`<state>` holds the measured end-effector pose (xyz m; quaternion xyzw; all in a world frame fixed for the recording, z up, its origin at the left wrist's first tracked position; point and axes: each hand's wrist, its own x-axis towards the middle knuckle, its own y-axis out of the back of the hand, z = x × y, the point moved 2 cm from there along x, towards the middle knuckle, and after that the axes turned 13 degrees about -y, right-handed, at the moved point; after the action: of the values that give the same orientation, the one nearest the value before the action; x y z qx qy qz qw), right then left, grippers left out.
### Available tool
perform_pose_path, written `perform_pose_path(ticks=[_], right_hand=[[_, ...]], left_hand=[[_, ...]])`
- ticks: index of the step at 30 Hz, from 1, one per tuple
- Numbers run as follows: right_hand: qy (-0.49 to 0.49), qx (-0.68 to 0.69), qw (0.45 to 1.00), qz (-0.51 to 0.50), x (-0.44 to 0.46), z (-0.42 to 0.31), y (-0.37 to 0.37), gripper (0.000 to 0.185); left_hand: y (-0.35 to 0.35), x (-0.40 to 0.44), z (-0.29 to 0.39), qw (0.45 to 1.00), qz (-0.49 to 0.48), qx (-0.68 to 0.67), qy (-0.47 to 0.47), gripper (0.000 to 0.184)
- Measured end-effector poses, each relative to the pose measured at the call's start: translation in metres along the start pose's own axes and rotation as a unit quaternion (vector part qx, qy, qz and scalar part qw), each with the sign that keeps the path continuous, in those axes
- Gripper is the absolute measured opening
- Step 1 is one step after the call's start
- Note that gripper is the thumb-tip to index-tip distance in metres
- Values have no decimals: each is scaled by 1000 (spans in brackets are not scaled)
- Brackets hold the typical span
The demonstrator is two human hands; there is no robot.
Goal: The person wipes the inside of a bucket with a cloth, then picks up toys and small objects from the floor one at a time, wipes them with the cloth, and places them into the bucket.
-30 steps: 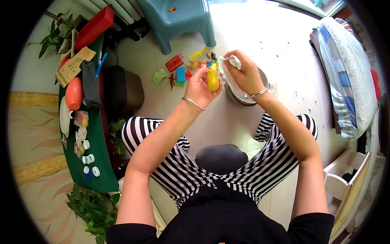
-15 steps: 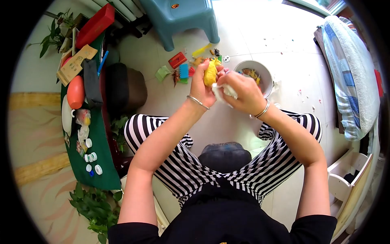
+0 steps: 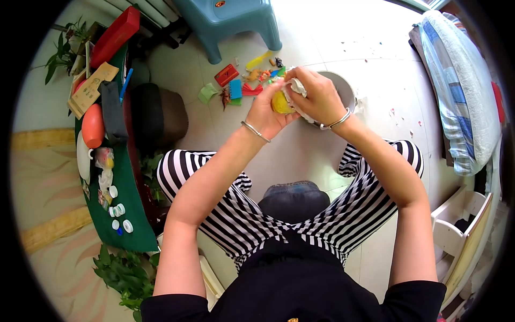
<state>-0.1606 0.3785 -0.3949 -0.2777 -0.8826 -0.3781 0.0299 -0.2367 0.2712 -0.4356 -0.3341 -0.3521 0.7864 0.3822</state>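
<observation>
My left hand (image 3: 264, 114) is closed around a yellow toy figure (image 3: 281, 102), whose rounded end shows between the fingers. My right hand (image 3: 320, 97) grips a crumpled white cloth or tissue (image 3: 296, 89) and holds it against the toy; the toy's upper part is covered. Just beyond my left hand, small toys lie on the floor, among them a red box (image 3: 227, 75), a blue block (image 3: 235, 89) and an orange figure (image 3: 252, 75). Partly behind my right hand is a round grey-white bucket (image 3: 346, 88).
A blue-grey stool (image 3: 236, 21) stands at the top. On the left, a green-covered table (image 3: 137, 225) bears white caps, a red box and an orange-red object. A brown seat (image 3: 174, 115) is beside it. A dark stool (image 3: 294, 203) sits between my knees. Wrapped bedding (image 3: 461, 91) is on the right.
The cloth has moved from the toy's lower end up over its upper part. Both hands have shifted slightly, and my right hand now hides part of the bucket.
</observation>
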Motion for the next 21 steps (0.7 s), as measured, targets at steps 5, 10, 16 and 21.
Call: perform_pose_path(ticks=[5, 10, 16, 21], right_hand=[[-51, -80, 995, -9, -4, 6, 12, 16], [59, -74, 995, -34, -15, 1, 3, 17], [155, -83, 984, 0, -16, -19, -2, 21], [103, -185, 977, -38, -7, -4, 7, 24]], left_hand=[[13, 0, 13, 996, 68, -49, -6, 25], [14, 2, 6, 996, 70, -38, -33, 22], [19, 5, 6, 993, 84, -61, -63, 21], [17, 6, 11, 988, 76, -124, -52, 22]])
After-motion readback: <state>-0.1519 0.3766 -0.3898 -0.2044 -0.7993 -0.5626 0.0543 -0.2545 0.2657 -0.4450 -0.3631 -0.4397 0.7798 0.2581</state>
